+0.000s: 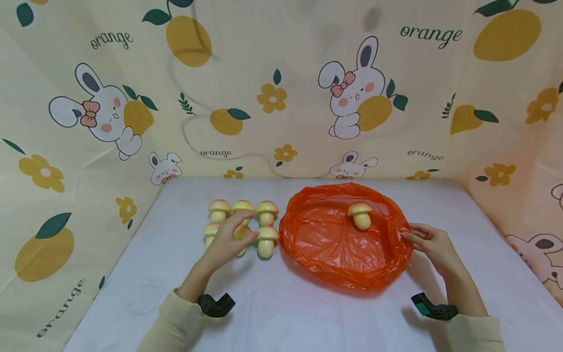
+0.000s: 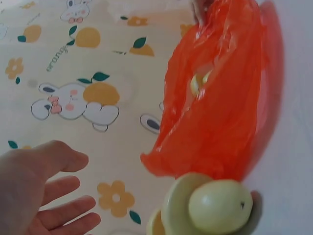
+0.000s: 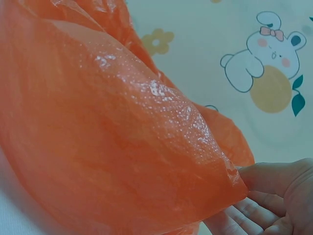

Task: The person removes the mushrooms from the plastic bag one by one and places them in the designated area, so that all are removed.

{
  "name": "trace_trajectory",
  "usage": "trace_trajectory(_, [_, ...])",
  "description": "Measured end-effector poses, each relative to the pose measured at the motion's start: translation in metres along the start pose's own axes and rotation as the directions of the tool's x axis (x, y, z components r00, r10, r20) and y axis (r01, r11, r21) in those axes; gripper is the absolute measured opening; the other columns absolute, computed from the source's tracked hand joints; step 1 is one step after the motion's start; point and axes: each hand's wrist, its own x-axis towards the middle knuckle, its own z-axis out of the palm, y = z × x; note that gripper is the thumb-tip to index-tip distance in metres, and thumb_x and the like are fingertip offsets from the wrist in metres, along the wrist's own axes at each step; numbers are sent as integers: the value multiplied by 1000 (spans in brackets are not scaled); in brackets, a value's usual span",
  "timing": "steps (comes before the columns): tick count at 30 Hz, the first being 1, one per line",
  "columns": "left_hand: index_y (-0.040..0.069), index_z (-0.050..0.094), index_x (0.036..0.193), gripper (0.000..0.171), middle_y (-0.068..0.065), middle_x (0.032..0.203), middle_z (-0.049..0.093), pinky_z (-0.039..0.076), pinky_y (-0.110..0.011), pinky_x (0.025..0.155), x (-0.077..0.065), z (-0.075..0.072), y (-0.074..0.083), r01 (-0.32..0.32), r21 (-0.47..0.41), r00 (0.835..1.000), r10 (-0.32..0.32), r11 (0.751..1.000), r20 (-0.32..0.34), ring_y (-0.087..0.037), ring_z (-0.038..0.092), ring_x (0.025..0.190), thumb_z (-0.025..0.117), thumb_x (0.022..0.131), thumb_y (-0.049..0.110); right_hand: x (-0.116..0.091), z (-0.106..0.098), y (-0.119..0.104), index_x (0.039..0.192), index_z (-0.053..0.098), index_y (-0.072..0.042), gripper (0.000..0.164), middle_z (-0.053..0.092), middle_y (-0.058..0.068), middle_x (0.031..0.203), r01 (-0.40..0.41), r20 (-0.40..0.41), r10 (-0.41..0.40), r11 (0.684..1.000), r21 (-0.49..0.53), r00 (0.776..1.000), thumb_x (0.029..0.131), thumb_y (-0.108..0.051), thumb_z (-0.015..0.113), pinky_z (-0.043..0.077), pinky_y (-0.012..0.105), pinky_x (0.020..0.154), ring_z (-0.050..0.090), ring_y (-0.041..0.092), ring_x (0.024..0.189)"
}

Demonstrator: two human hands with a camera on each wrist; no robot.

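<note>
Several pale yellow mushrooms (image 1: 266, 242) with broad caps stand in two rows left of centre on the table. My left hand (image 1: 229, 238) hovers over the front row, thumb and fingers spread apart with nothing between them; it covers part of the middle mushrooms. In the left wrist view that hand (image 2: 46, 188) is beside a mushroom (image 2: 220, 205) near the bag. A red plastic bag (image 1: 316, 269) lies with its mouth spread wide, and a single mushroom (image 1: 362, 220) rests inside it. At the bag's right rim, my right hand (image 1: 433, 244) pinches the thin plastic between thumb and fingers.
A white cloth (image 1: 281, 322) covers the table. Behind and at both sides hangs a cream sheet (image 1: 264, 58) printed with rabbits and oranges. Each wrist wears a black camera, one at the left cuff (image 1: 215, 305) and one at the right (image 1: 435, 308).
</note>
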Motion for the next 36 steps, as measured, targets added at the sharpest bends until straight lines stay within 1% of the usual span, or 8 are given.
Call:
trace_trajectory(4, [-2,59,125,42,-18,127,64,48,-50,103,3,6,7,-4,-7,1000,4,1000,29,-33,58,121,70,86,7,0,0,-1,135,41,16,60,63,-36,86,2,3,-2,1000,3,1000,97,-28,56,58,14,74,63,-14,82])
trace_trajectory(8, [4,57,129,43,-13,135,60,45,-50,108,6,14,14,21,-81,994,-13,996,108,-30,54,128,68,88,9,0,0,-2,135,40,15,61,62,-37,86,2,4,-2,1000,-5,1000,97,-29,56,58,14,75,62,-14,82])
trace_trajectory(11, [6,56,131,45,-12,138,58,42,-51,110,8,20,20,45,-114,987,-27,993,157,-30,51,133,68,88,10,0,0,-2,136,40,15,61,62,-37,86,2,3,-2,1000,-8,1000,97,-29,56,58,14,75,62,-14,82])
trace_trajectory(18, [2,55,131,45,-14,140,56,43,-53,110,14,36,26,52,-97,977,-31,994,211,-32,49,133,67,89,13,-1,1,-2,136,40,15,62,62,-37,87,5,4,-5,1000,-2,1000,97,-30,56,58,14,76,63,-14,83])
trace_trajectory(25, [8,54,134,46,-10,143,54,42,-49,112,24,51,38,40,-42,959,-26,998,281,-29,47,137,66,90,15,-1,1,-1,136,40,15,62,61,-37,88,10,-3,-10,1000,-5,1000,97,-30,55,58,14,75,62,-15,83])
trace_trajectory(29, [11,53,136,48,-9,143,53,41,-47,114,30,56,47,48,-36,948,-34,998,318,-27,47,137,65,90,16,-1,0,-1,137,39,15,62,61,-38,87,7,-2,-7,1000,-3,1000,97,-30,55,58,14,75,62,-15,83])
trace_trajectory(33, [13,51,138,49,-8,144,53,41,-46,114,36,62,52,57,-23,937,-45,998,348,-26,46,137,64,92,21,-1,-1,-1,136,39,15,61,61,-37,87,6,3,-6,1000,-1,1000,98,-29,55,58,15,75,62,-15,83])
trace_trajectory(36, [12,50,139,50,-8,144,52,41,-45,114,41,66,56,45,-26,930,-32,999,365,-26,47,136,64,92,22,-1,-2,-2,136,40,15,61,62,-37,86,8,2,-8,1000,-3,1000,98,-29,55,58,14,75,62,-15,82])
